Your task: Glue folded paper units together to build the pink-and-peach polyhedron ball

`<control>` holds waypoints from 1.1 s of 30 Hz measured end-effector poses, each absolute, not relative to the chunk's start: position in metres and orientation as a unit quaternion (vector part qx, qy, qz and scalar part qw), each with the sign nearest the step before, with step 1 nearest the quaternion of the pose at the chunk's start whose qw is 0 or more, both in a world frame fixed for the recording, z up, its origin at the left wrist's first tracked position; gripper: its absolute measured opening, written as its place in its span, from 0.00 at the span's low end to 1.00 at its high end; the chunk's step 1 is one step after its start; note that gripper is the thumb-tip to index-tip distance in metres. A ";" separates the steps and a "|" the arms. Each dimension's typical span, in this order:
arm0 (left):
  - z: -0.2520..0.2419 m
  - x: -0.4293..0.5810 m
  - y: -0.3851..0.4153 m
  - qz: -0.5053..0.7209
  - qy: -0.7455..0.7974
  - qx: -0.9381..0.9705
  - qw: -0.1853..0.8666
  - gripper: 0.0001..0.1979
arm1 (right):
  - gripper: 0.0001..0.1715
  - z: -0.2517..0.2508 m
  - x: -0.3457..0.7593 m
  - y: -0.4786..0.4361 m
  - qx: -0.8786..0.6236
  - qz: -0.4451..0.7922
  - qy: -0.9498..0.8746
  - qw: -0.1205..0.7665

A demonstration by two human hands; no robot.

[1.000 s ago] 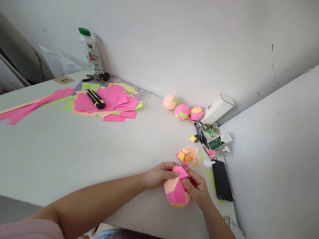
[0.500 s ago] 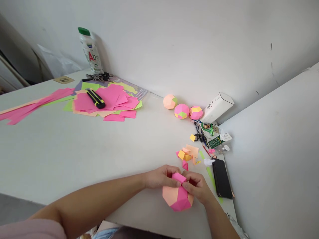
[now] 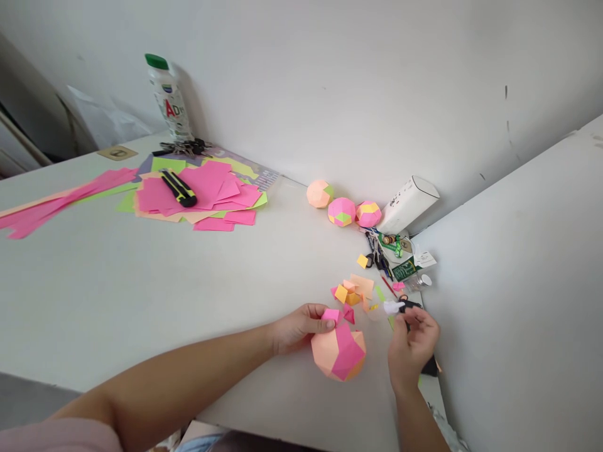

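Observation:
My left hand (image 3: pixel 301 326) pinches a pink flap at the top of a peach and pink faceted paper ball (image 3: pixel 336 355), thumb in front. The ball hangs from this grip above the near table edge, with a gap visible at its upper side. To the right, my right hand (image 3: pixel 414 345) is away from the ball, its fingers loosely curled with a gap to the thumb. Under its fingertips lie a small white item (image 3: pixel 392 307) and a black case (image 3: pixel 429 365), partly covered by the hand. Folded paper pieces (image 3: pixel 352 294) lie just beyond the ball.
Three finished-looking paper balls (image 3: pixel 342 212) stand by the wall beside a white box (image 3: pixel 409 204). Scissors (image 3: pixel 377 254) and a small jar (image 3: pixel 421 282) lie at right. At left are stacked paper sheets (image 3: pixel 214 188), a box cutter (image 3: pixel 179 188) and a bottle (image 3: pixel 169 103).
My right hand has let go of the paper ball and moved right, over the black case. My left hand still holds the ball, now turned and slightly raised.

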State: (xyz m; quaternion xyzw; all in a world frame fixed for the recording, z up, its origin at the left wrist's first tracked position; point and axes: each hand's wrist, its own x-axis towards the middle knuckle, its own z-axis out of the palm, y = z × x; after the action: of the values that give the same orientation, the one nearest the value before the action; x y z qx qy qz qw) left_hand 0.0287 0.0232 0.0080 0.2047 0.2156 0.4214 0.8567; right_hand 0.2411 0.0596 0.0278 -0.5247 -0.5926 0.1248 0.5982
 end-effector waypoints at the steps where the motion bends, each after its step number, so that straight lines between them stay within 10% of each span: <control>1: 0.008 0.029 0.024 0.423 0.216 0.201 0.857 0.11 | 0.20 0.026 0.241 0.063 -0.546 0.140 -0.584 0.584; 6: 0.006 0.028 0.024 0.419 0.215 0.203 0.858 0.11 | 0.35 0.014 0.241 0.073 -0.614 0.275 -0.611 0.416; 13: 0.010 0.028 0.022 0.409 0.234 0.199 0.859 0.13 | 0.30 0.015 0.233 0.068 -0.562 0.250 -0.737 0.282; 33: 0.010 0.028 0.024 0.405 0.226 0.189 0.866 0.12 | 0.19 0.027 0.247 0.051 -0.389 0.332 -0.665 0.544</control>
State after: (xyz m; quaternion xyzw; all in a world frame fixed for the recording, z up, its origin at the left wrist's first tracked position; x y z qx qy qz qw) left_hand 0.0276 0.0243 0.0103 0.1888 0.2257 0.4053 0.8656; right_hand 0.2469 0.0511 0.0272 -0.3895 -0.6650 0.3321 0.5438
